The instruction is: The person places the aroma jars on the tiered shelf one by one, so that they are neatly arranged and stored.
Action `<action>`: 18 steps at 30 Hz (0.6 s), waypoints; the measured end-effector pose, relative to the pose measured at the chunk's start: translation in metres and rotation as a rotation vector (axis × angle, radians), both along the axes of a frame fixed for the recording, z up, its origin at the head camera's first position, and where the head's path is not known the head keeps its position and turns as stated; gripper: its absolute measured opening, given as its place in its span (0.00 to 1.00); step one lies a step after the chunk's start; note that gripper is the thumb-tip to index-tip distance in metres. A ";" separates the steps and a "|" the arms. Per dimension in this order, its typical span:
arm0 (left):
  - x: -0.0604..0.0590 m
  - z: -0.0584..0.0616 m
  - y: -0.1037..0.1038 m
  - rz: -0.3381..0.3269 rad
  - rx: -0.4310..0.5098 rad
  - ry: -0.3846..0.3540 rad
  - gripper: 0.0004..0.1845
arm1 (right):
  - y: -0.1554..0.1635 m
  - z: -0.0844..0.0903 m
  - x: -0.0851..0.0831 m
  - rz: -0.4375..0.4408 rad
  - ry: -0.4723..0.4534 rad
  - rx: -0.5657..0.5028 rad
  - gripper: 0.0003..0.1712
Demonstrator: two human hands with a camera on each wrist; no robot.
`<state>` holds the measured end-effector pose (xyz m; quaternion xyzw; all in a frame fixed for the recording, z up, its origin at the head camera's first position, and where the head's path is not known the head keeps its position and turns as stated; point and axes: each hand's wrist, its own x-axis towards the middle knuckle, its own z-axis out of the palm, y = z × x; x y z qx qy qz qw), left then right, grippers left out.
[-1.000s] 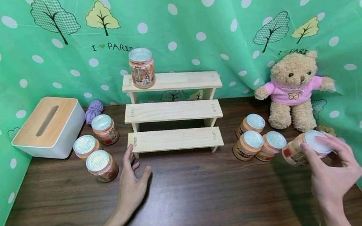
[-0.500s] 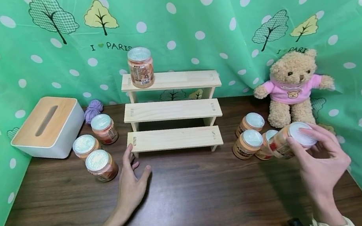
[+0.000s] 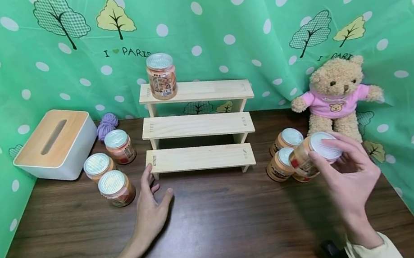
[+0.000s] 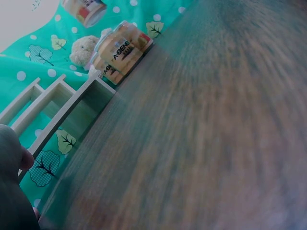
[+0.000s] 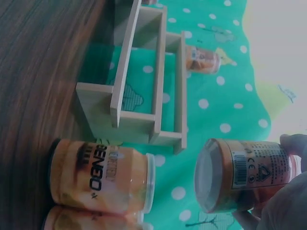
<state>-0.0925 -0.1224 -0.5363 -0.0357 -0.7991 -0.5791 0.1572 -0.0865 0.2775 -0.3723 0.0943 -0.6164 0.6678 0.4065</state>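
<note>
My right hand (image 3: pixel 352 173) grips a labelled jar (image 3: pixel 307 158) near its pale blue lid and holds it tilted above the table. In the right wrist view this jar (image 5: pixel 247 175) hangs in the air beside standing jars (image 5: pixel 98 177). My left hand (image 3: pixel 151 211) has its fingers extended, the fingertips at the left end of the lowest step of a wooden three-tier stand (image 3: pixel 199 157). Another jar (image 3: pixel 162 77) stands on the top step, at its left end. Behind the held jar, one standing jar (image 3: pixel 279 167) is partly hidden.
At left, several jars (image 3: pixel 113 188) stand by a white tissue box with a wooden lid (image 3: pixel 49 141) and a purple yarn ball (image 3: pixel 107 125). A teddy bear (image 3: pixel 334 94) in a pink shirt sits at the back right. A green curtain (image 3: pixel 206 24) backs the brown table (image 3: pixel 223 226).
My right hand has carried the held jar leftward and slightly up, over the right-hand group of jars. The left hand stays at the stand.
</note>
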 end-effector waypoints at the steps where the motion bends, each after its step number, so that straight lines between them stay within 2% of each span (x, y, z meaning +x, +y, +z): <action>1: 0.000 0.000 0.000 0.000 -0.001 0.000 0.51 | -0.002 0.000 -0.001 0.006 0.002 0.002 0.20; 11: 0.001 0.001 0.000 0.008 -0.016 0.002 0.51 | -0.022 0.005 -0.014 0.010 -0.006 0.108 0.20; 18: 0.000 0.001 0.000 0.002 -0.010 -0.002 0.52 | -0.036 0.009 -0.024 0.042 0.019 0.130 0.18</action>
